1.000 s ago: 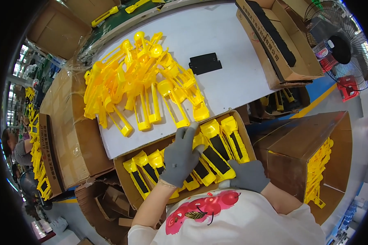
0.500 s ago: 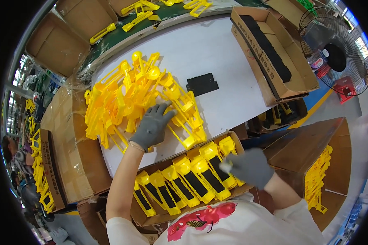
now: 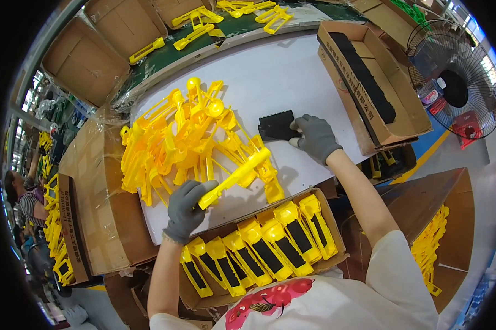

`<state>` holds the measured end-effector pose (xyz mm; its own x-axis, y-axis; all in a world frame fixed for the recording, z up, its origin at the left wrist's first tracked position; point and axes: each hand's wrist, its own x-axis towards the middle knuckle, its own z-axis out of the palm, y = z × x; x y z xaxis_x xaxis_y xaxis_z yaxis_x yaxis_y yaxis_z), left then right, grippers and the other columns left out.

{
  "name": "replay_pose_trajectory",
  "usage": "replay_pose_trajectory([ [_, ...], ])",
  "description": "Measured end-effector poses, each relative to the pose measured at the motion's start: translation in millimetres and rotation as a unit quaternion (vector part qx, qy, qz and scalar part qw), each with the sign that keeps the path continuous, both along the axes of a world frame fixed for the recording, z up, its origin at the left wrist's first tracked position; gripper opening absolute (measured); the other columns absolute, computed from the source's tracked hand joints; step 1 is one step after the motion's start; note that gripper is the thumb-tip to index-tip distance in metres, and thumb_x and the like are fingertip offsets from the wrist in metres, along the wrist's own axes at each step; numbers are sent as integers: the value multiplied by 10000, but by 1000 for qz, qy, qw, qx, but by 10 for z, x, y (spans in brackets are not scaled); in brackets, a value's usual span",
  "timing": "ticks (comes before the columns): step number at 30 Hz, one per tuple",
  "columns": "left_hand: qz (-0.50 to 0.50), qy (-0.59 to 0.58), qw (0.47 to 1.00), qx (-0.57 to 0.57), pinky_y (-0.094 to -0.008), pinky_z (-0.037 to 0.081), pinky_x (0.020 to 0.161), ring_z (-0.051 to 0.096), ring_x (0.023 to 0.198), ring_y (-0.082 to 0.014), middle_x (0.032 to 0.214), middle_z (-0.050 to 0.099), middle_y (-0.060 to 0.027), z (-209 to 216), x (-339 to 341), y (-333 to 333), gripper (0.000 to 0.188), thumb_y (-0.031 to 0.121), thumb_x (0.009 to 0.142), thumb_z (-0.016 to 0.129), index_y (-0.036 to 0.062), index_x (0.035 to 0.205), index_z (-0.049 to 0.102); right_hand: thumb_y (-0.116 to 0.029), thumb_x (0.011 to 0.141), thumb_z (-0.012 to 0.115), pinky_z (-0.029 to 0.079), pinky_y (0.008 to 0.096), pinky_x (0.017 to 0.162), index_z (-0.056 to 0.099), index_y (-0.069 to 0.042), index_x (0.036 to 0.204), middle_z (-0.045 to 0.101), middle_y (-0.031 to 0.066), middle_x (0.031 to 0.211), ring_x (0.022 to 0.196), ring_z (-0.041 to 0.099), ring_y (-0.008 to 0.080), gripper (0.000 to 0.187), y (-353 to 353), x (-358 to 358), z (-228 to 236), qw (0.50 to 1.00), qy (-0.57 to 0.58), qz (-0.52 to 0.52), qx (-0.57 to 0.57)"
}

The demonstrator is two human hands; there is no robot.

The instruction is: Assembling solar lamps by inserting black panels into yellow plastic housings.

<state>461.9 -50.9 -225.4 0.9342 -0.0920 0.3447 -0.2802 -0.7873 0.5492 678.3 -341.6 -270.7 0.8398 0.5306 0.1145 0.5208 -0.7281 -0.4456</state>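
My left hand (image 3: 186, 212), in a grey glove, grips a long yellow plastic piece (image 3: 237, 179) by one end and holds it slanting over the white table. In a matching glove, my right hand (image 3: 317, 137) pinches the right end of a flat black panel (image 3: 278, 125), which is on or just over the table. A tangled heap of yellow plastic frames (image 3: 176, 140) lies beyond my left hand. Nearest my body is a cardboard box (image 3: 339, 258) with several yellow frames (image 3: 253, 254) stood in a row, black panels set in them.
At the far right, an open carton (image 3: 405, 129) holds a stack of black panels (image 3: 363, 82). A wire fan (image 3: 454, 88) stands beyond it. A carton of yellow frames (image 3: 451, 264) is at right. Cartons (image 3: 102, 192) rise at left. A person (image 3: 30, 206) is further left.
My left hand has lifted a yellow piece from the heap and come nearer. My right hand has gone from the near box to the black panel and taken hold of its end.
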Motion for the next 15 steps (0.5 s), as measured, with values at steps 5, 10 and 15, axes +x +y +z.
replay_pose_trajectory([
  [5, 193, 181, 809, -525, -277, 557, 658, 668, 809, -207, 1003, 654, -109, 24, -412, -400, 253, 75, 900, 553, -38, 1118, 615, -202, 735, 736, 505, 353, 721, 629, -106, 841, 656, 76, 880, 819, 627, 305, 178, -146, -139, 75, 996, 4, -43, 82],
  [10, 187, 193, 720, -640, -237, 514, 600, 666, 822, -185, 1067, 655, -146, 3, -694, -579, 323, 137, 919, 544, -23, 1199, 575, -130, 907, 593, 433, 212, 540, 564, -25, 1015, 602, 14, 739, 611, 515, 45, 154, -122, -870, 818, 882, 288, -24, 372],
  [15, 181, 213, 705, -652, -278, 563, 705, 680, 854, -231, 1045, 655, -133, 51, -875, -769, 307, 117, 910, 561, -19, 1185, 574, -139, 912, 566, 408, 177, 519, 581, -27, 1045, 577, -4, 676, 564, 518, 30, 174, 106, -1646, 1070, 878, 412, 67, 236],
])
